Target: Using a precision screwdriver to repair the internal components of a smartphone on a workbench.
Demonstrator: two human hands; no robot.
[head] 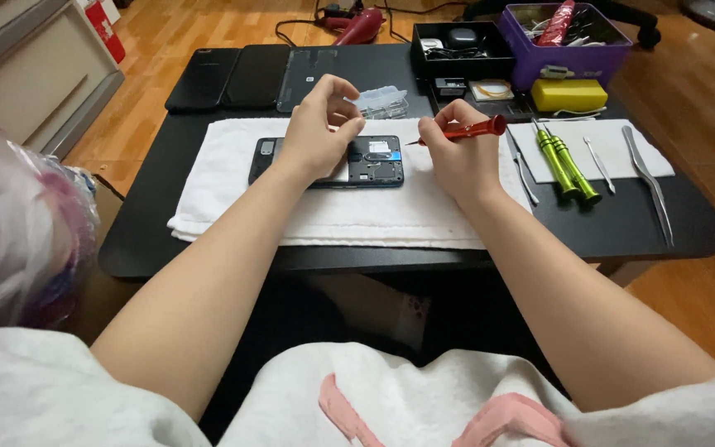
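Observation:
An opened smartphone [378,161] with its back cover off lies on a white towel [333,211] on a low black table [151,223]. My left hand [318,128] rests over the middle of the phone, its fingers curled above the inner parts. My right hand [457,157] grips a red screwdriver [465,131], whose tip points left toward the phone's right end. Whether my left fingers pinch a small part I cannot tell.
Three dark phones or back covers [254,76] lie at the table's far left. A clear small-parts box [384,101] sits behind the phone. Two green screwdrivers [567,164], tweezers [649,186] and a pick lie on a white cloth at right. A purple box [568,45], a yellow block [568,93] and a black tray [457,50] stand behind.

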